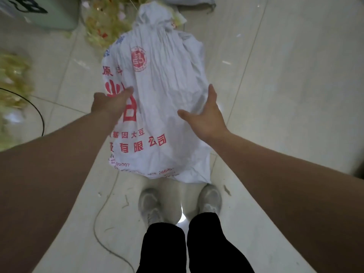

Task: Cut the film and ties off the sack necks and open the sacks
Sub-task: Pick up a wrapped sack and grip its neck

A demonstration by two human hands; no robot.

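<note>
White woven sack [163, 107] with red print is down on the tiled floor [275, 95]. Its base is right at the person's shoes [149, 203] and the gathered neck [155, 18] is at the far end. So the long axis runs straight away from them, and the neck points off toward the pile of yellowish film scraps [102, 30]. Can't tell if it's lying flat or tipped up a bit.

The neck looks bunched shut, so I'd say this one isn't opened yet and we're at the get-hold-of-the-sack stage, not cutting. No blade in sight.

Right hand [208, 115] sits against the right flank with its grip spread wide, thumb out over the cloth, nothing pinched. Left hand [110, 104] is at the left flank with its thumb on the print. Its fingers are hidden, so can't tell whether that grip is curled in.

Next move imo: steady or turn the sack so the neck comes within reach, then find a cutter and whatever tie is up there, too blurry to make out from here
</note>
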